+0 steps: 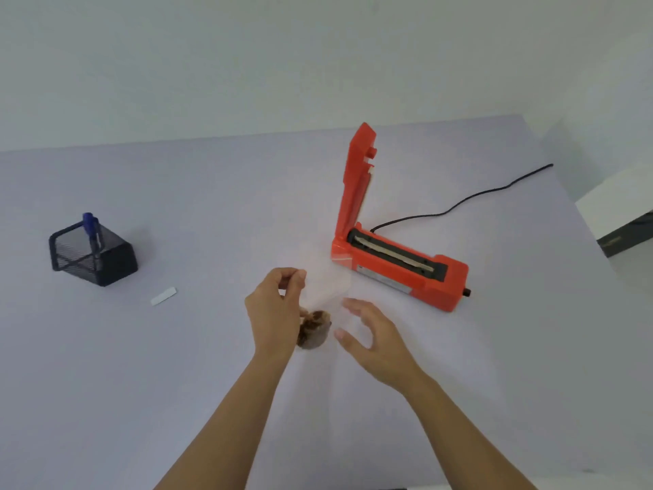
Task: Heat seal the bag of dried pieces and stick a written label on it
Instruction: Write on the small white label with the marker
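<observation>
A clear plastic bag (pixel 327 290) with brown dried pieces (pixel 313 328) at its bottom is held above the table. My left hand (pixel 275 309) pinches the bag's upper left edge. Just right of the bag, my right hand (pixel 371 334) hovers with fingers spread, holding nothing. An orange heat sealer (pixel 403 267) stands to the right with its lid raised upright and its sealing strip exposed. A small white label (pixel 163 296) lies on the table to the left. A blue pen (pixel 92 235) stands in a black mesh holder (pixel 93 252) at far left.
The sealer's black cord (pixel 470 199) trails back right across the pale table (pixel 212 206). A white and dark box (pixel 622 221) sits past the table's right edge. A white wall rises behind the table.
</observation>
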A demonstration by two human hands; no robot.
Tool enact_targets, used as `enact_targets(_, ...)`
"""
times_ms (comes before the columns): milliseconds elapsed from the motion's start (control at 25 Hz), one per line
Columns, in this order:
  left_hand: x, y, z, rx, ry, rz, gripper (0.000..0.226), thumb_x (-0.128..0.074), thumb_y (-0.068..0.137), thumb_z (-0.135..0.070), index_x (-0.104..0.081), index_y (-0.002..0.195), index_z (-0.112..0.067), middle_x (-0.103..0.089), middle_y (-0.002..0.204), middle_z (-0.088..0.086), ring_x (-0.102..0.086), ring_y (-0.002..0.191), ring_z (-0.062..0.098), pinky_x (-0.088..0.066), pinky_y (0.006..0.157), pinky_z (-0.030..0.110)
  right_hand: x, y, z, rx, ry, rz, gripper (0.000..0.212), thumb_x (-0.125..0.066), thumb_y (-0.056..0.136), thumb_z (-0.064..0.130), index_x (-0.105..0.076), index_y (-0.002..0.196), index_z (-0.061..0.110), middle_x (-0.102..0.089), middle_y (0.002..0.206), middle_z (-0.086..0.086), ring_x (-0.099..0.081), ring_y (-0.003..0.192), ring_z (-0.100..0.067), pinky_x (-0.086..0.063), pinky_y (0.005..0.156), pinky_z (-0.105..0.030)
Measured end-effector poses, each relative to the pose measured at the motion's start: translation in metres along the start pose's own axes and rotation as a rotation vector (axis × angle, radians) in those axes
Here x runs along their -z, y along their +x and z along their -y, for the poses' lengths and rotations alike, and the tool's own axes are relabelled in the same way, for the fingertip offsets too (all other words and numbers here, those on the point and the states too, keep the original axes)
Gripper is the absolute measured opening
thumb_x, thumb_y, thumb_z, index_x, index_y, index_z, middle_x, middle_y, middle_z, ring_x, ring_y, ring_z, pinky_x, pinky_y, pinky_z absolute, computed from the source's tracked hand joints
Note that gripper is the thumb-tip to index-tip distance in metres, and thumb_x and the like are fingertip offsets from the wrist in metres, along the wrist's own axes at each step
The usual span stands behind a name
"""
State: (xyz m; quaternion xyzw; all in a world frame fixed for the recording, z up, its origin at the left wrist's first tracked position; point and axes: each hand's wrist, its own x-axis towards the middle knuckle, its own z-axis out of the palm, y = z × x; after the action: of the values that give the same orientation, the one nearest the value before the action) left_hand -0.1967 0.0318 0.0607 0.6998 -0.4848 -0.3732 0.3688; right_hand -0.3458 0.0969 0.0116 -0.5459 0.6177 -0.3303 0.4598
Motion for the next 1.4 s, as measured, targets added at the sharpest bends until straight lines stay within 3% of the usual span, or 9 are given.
enact_targets(80,0.019,0.005,0.020,0.051,0.027,-0.043,0.011,-0.057,0.090,-0.025,-0.064,0.085,-0.019,-0.066,0.080,-0.006,-0.060,0.041,0.010,-0.045,0.042,0.017,-0.038,0.004,0.006,-0.031,0.107,0.124,0.030,-0.066,0.084,0.028,-0.058,0.113,0.023,-0.063,0.111,0.012,-0.060,0.100,0.002,-0.046,0.089,-0.017)
enact_targets(200,0.034,0.017,0.050,0.105,0.033,-0.077,0.013,-0.055,0.091,-0.027,-0.061,0.083,-0.019,-0.066,0.081,-0.001,-0.058,0.037,0.007,-0.046,0.045,0.022,-0.067,0.009,0.007,-0.104,0.091,0.067,0.014,-0.067,0.084,0.020,-0.062,0.097,0.023,-0.067,0.087,0.010,-0.063,0.075,0.001,-0.048,0.071,-0.012)
enact_targets(360,0.035,0.037,0.080,0.098,0.144,-0.015,0.020,-0.053,0.091,-0.031,-0.059,0.083,-0.014,-0.065,0.081,0.005,-0.064,0.056,0.019,-0.053,0.061,0.040,-0.090,0.010,0.002,-0.163,-0.032,0.024,0.015,-0.068,0.083,0.020,-0.064,0.096,0.016,-0.063,0.080,0.008,-0.060,0.072,-0.004,-0.047,0.071,-0.018)
enact_targets(560,0.030,0.054,0.102,-0.018,0.415,0.043,0.025,-0.051,0.092,-0.028,-0.055,0.080,-0.006,-0.059,0.074,0.007,-0.055,0.069,0.024,-0.040,0.059,0.029,-0.093,0.020,0.003,-0.102,-0.292,0.031,0.034,-0.063,0.086,0.025,-0.057,0.118,0.012,-0.055,0.090,0.003,-0.056,0.082,-0.013,-0.048,0.082,-0.027)
enact_targets(680,0.044,0.054,0.100,-0.010,0.419,0.039,0.037,-0.051,0.091,-0.038,-0.058,0.106,-0.005,-0.061,0.094,0.008,-0.057,0.085,0.024,-0.043,0.073,0.029,-0.094,0.020,0.015,-0.011,-0.379,-0.016,0.038,-0.061,0.086,0.031,-0.055,0.120,0.014,-0.052,0.093,0.006,-0.052,0.083,-0.009,-0.044,0.077,-0.020)
enact_targets(880,0.126,0.062,0.096,-0.146,0.318,-0.231,0.026,-0.056,0.090,-0.030,-0.061,0.100,-0.007,-0.063,0.090,0.006,-0.055,0.068,0.017,-0.046,0.071,0.031,-0.125,0.067,0.070,0.201,-0.349,-0.020,0.022,-0.057,0.089,0.023,-0.061,0.110,0.016,-0.059,0.092,0.006,-0.052,0.078,-0.001,-0.038,0.073,-0.007)
enact_targets(1080,0.227,0.128,0.112,-0.083,0.243,-0.424,0.020,-0.049,0.093,-0.021,-0.060,0.099,-0.006,-0.061,0.095,0.007,-0.055,0.072,0.019,-0.045,0.069,0.033,-0.194,0.163,0.140,0.328,-0.290,-0.068,0.017,-0.056,0.091,0.021,-0.069,0.100,0.013,-0.069,0.095,-0.003,-0.057,0.078,-0.004,-0.046,0.080,-0.019)
enact_targets(1280,0.261,0.193,0.125,0.082,0.181,-0.298,0.046,-0.032,0.099,-0.032,-0.040,0.135,-0.004,-0.048,0.136,0.014,-0.046,0.122,0.026,-0.038,0.102,0.038,-0.265,0.232,0.195,0.328,-0.220,0.000,0.031,-0.052,0.093,0.029,-0.061,0.119,0.014,-0.064,0.119,-0.003,-0.058,0.104,-0.011,-0.044,0.095,-0.026)
enact_targets(1400,0.260,0.209,0.130,0.133,0.087,-0.217,0.043,-0.026,0.099,-0.031,-0.046,0.123,-0.002,-0.060,0.113,0.018,-0.054,0.108,0.036,-0.044,0.087,0.043,-0.300,0.254,0.207,0.301,-0.227,0.082,0.040,-0.052,0.093,0.032,-0.053,0.129,0.015,-0.058,0.130,-0.004,-0.052,0.119,-0.016,-0.036,0.100,-0.025)
